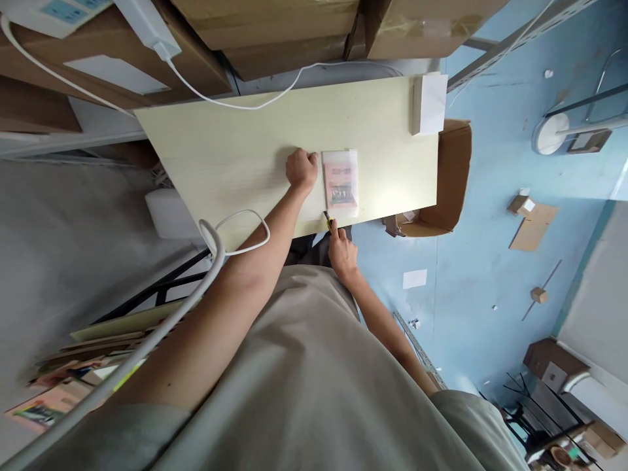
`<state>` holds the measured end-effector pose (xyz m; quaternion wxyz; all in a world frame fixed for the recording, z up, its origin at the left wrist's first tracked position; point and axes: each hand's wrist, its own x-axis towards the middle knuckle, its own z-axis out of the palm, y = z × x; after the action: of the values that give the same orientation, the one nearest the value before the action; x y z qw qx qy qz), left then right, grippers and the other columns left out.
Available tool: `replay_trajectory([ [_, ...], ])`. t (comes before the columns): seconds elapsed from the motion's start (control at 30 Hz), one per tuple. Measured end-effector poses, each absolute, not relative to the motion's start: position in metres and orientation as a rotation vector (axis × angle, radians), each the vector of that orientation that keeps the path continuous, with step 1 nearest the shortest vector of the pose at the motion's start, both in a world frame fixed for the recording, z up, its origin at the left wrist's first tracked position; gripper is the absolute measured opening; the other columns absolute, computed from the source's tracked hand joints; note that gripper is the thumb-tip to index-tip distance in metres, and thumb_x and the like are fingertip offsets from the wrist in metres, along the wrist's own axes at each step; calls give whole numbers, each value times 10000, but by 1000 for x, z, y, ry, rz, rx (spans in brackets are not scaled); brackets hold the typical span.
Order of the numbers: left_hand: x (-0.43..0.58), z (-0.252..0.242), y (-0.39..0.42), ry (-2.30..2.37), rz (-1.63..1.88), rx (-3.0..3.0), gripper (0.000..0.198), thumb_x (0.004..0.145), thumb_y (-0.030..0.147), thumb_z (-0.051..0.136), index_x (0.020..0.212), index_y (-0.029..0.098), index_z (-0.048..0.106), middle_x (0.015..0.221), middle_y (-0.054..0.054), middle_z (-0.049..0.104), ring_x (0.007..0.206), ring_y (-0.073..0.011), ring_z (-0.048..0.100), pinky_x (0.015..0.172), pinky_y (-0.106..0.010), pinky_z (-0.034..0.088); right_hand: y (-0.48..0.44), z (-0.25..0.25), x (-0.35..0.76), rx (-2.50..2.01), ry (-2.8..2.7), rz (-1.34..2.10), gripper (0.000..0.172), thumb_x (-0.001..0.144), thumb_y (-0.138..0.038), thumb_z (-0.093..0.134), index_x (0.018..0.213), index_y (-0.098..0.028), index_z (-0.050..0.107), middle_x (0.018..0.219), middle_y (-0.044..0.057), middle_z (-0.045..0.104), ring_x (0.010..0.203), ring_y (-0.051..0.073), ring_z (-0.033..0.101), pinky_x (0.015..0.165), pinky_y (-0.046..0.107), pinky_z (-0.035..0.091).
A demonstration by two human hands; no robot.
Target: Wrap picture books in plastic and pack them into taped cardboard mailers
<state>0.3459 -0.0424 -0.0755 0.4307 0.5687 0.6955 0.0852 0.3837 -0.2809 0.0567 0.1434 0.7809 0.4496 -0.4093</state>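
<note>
On the pale yellow tabletop (235, 140) lies a translucent plastic bag (349, 160) with a pink printed sheet or booklet (339, 178) inside. My left hand (301, 169) is closed in a fist just left of the bag, with its curled fingers turned away; what they may hold is hidden. My right hand (343, 254) grips a yellow and black utility knife (328, 223) at the table's front edge. The knife's tip points up at the bag's lower left corner; whether it touches the plastic I cannot tell.
A white box (430, 104) stands at the table's far right corner, above an open cardboard box (454, 176). Large cartons (289, 26) line the back. A white cable (230, 104) crosses the back edge. A grey curved tube (213, 261) with a white loop rises at left.
</note>
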Motion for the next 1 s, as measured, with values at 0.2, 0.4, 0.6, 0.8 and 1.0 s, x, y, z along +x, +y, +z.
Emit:
replay_trajectory([
  [0.2,347,-64,-33,1676,-3,1483,268,1113,296,610,1216,118,782,1349,-240,805,1463,-389,687,1342,-549,461,-301,90,397,2180,1250,-1274,679,1199,-231,416,1873,-201,335,1518,224,724,1217,360,820,1021,450,651],
  [0.4,335,35,-50,1583,72,1566,224,1064,132,617,1173,166,810,1331,-168,850,1320,-312,781,1196,-431,583,-255,116,450,2653,1343,-1086,697,1135,-302,575,1788,-139,396,1489,241,764,1239,387,808,1019,456,631],
  [0.6,370,147,-48,1248,775,1741,183,1014,119,710,1021,242,845,1119,-56,875,1007,-210,829,959,-328,652,-121,169,524,3085,1999,-698,401,1024,-316,663,1408,-227,592,1307,170,782,1123,348,790,983,475,644],
  [0.8,408,239,6,1219,1226,1827,150,982,96,760,986,226,835,1038,-44,852,976,-203,810,943,-319,655,26,241,564,3017,2295,-254,346,1053,-365,653,1356,-198,648,1397,208,653,1183,379,757,1008,506,641],
  [1.0,422,245,5,1302,1277,1782,234,1045,116,667,1094,218,872,1142,-70,874,1003,-199,827,943,-304,666,108,242,561,2788,2300,-299,247,1063,-274,619,1249,-150,722,1357,229,680,1329,405,687,1136,576,598],
])
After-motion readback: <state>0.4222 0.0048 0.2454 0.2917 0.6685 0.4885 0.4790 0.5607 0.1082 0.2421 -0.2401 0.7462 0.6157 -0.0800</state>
